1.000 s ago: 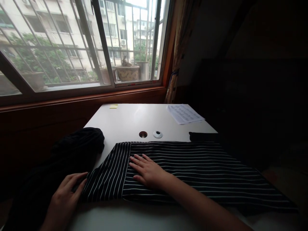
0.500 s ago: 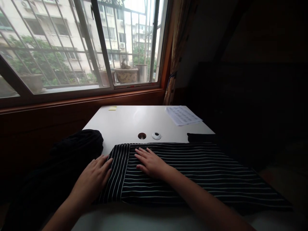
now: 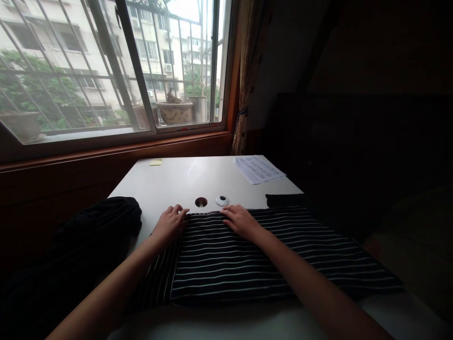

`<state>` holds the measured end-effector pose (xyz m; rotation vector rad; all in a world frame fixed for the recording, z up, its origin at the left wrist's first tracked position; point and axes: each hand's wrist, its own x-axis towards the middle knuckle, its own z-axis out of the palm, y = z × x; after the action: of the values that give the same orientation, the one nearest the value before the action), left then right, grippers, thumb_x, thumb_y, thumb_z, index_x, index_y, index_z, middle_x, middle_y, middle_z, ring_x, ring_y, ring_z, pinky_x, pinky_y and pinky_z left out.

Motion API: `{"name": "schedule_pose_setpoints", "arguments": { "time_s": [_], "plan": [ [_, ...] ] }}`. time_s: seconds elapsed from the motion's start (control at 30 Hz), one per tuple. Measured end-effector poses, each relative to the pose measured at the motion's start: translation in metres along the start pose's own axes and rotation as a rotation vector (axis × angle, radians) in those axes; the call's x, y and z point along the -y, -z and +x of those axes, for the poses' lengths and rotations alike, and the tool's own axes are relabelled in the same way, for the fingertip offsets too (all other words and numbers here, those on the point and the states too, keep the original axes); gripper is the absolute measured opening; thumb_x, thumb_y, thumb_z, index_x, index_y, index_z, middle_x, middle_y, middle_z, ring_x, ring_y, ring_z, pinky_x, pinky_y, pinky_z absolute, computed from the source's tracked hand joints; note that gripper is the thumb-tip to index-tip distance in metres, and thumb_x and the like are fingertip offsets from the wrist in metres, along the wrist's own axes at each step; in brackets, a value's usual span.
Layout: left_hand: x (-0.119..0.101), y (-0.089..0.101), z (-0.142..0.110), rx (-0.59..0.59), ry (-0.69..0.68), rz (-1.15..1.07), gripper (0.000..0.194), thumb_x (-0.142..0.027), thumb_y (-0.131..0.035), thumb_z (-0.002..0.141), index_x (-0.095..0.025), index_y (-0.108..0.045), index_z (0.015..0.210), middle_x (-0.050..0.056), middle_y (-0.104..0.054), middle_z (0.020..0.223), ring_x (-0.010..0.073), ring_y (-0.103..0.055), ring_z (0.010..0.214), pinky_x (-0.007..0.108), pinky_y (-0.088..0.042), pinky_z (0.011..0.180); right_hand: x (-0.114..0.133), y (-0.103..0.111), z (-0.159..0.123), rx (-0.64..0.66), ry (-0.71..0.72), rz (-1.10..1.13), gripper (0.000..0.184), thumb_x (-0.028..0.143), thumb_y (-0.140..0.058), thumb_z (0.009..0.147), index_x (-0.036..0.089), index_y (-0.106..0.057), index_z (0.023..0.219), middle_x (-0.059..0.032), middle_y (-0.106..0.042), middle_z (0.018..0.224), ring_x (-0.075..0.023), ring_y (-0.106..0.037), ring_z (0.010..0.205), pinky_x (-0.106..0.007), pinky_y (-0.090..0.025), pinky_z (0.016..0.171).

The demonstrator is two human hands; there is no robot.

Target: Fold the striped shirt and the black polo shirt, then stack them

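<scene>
A black garment with thin white stripes (image 3: 219,255) lies spread across the near part of the table, its left end folded over so the stripes there run the other way. At the garment's far left corner is my left hand (image 3: 171,224), its fingers bent and closed on the cloth edge. My right hand (image 3: 244,224) rests on the far edge a little to the right, palm down, with thumb and fingers apart. Both forearms cross over the garment. A dark part of the cloth (image 3: 285,200) sticks out beyond the far edge on the right.
A heap of dark cloth (image 3: 95,231) lies at the table's left side. Beyond the garment, the white table (image 3: 177,182) has a round hole (image 3: 201,202) and a white ring cover (image 3: 222,201). Printed sheets (image 3: 259,169) and a yellow note (image 3: 155,162) lie near the window.
Both hands have moved away from me to the garment's far edge, the right hand also rightward. My left hand has closed on the far left corner. The view has turned slightly right.
</scene>
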<state>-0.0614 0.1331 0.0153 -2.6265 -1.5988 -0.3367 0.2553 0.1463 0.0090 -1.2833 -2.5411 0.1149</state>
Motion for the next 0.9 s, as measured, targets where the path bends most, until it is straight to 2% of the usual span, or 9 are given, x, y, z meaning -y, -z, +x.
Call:
{"name": "schedule_pose_setpoints", "arguments": {
  "time_s": [0.07,0.13,0.23,0.37,0.47,0.77,0.9],
  "plan": [
    [0.014,0.004,-0.001,0.029,0.012,-0.049,0.038,-0.030,-0.052,0.095,-0.019,-0.057,0.131,0.015,-0.058,0.122,0.0294,-0.056,0.107,0.042,-0.047,0.090,-0.025,0.011,-0.004,0.001,-0.066,-0.036,0.033,0.038,-0.056,0.096,0.025,-0.065,0.124,-0.0090,-0.065,0.123,-0.0246,-0.058,0.113,-0.043,-0.042,0.104],
    [0.030,0.005,-0.004,0.079,0.018,-0.134,0.034,-0.034,-0.055,0.093,-0.020,-0.059,0.124,0.013,-0.059,0.117,0.0287,-0.056,0.105,0.041,-0.047,0.089,-0.047,0.021,-0.007,0.014,-0.102,-0.048,0.026,0.038,-0.059,0.094,0.024,-0.069,0.115,-0.0086,-0.068,0.110,-0.0244,-0.060,0.104,-0.040,-0.046,0.096],
    [0.052,0.006,-0.007,0.132,0.040,-0.244,0.029,-0.040,-0.058,0.089,-0.021,-0.061,0.112,0.010,-0.061,0.109,0.0271,-0.058,0.099,0.040,-0.047,0.088,-0.072,0.031,-0.013,0.042,-0.112,-0.049,0.020,0.036,-0.061,0.092,0.024,-0.070,0.106,-0.0064,-0.070,0.100,-0.0230,-0.062,0.097,-0.037,-0.048,0.090],
    [0.070,0.010,-0.005,0.175,0.051,-0.307,0.024,-0.043,-0.060,0.085,-0.021,-0.064,0.092,0.007,-0.064,0.095,0.0242,-0.060,0.090,0.036,-0.048,0.082,-0.093,0.038,-0.019,0.087,-0.119,-0.060,0.018,0.037,-0.063,0.090,0.023,-0.072,0.096,-0.0058,-0.070,0.097,-0.0228,-0.063,0.096,-0.035,-0.048,0.088],
    [0.074,0.015,-0.003,0.191,0.064,-0.362,0.024,-0.043,-0.057,0.084,-0.020,-0.065,0.084,0.006,-0.066,0.090,0.0222,-0.062,0.085,0.033,-0.048,0.079,-0.106,0.040,-0.023,0.114,-0.139,-0.080,0.018,0.037,-0.063,0.090,0.025,-0.074,0.095,-0.0059,-0.070,0.101,-0.0234,-0.063,0.099,-0.035,-0.048,0.088],
    [0.073,0.020,-0.011,0.194,0.168,-0.464,0.029,-0.046,-0.054,0.082,-0.021,-0.067,0.085,0.006,-0.071,0.088,0.0234,-0.065,0.085,0.033,-0.050,0.078,-0.133,0.047,-0.038,0.184,-0.203,-0.129,0.018,0.036,-0.059,0.090,0.023,-0.072,0.091,-0.0067,-0.070,0.102,-0.0237,-0.062,0.101,-0.034,-0.048,0.085],
    [0.074,0.020,-0.013,0.205,0.195,-0.497,0.032,-0.049,-0.056,0.081,-0.021,-0.069,0.088,0.005,-0.074,0.090,0.0239,-0.067,0.088,0.032,-0.050,0.080,-0.148,0.051,-0.049,0.221,-0.248,-0.152,0.021,0.039,-0.060,0.087,0.026,-0.071,0.099,-0.0074,-0.071,0.102,-0.0269,-0.062,0.102,-0.037,-0.048,0.085]
  ]
}}
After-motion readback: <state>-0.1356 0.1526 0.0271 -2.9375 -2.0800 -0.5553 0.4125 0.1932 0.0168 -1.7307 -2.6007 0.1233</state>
